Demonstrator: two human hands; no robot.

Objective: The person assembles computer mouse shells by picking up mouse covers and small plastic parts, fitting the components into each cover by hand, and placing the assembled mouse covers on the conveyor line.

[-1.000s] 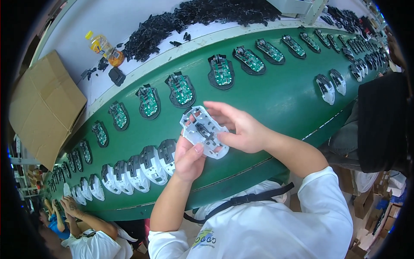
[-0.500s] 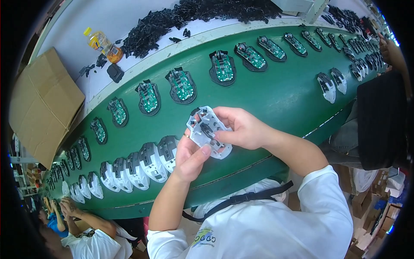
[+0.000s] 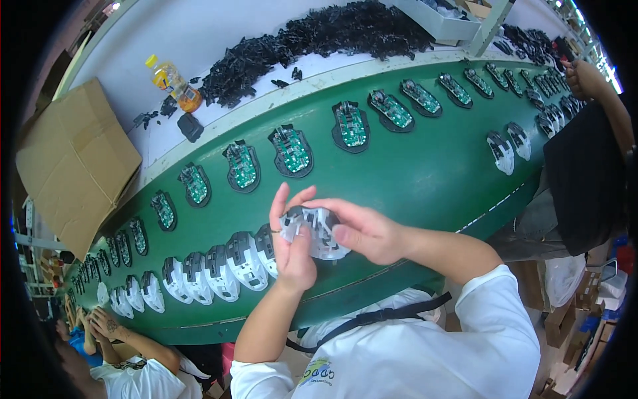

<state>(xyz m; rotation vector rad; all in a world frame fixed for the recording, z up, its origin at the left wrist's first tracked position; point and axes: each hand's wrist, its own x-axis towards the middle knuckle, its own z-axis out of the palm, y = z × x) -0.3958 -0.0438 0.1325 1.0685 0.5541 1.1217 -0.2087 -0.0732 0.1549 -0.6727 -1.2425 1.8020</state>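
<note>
Between my two hands is a white and black mouse top shell [image 3: 323, 247], tilted so its hollow inside partly shows. My left hand [image 3: 292, 249] grips its left side, thumb on the inner face and some fingers stretched up past the edge. My right hand [image 3: 367, 234] clasps the right side, with the thumb pressed near the inside. Just left of my left hand, a row of white and black mouse shells [image 3: 244, 261] lies along the near edge of the green belt [image 3: 425, 193]. Beyond my hands sits a mouse base with a green circuit board [image 3: 292, 151].
Several more circuit-board bases [image 3: 242, 166] line the belt's far side. A heap of small black parts [image 3: 312, 40] covers the white ledge, near a drink bottle [image 3: 174, 85] and a cardboard box [image 3: 76, 163]. Co-workers' hands [image 3: 106, 324] are at lower left, another [image 3: 585, 80] at far right.
The shell has been tipped in my hands, so less of its inside shows. My left fingers now reach up past its edge. The view has shifted slightly, and the surroundings sit lower.
</note>
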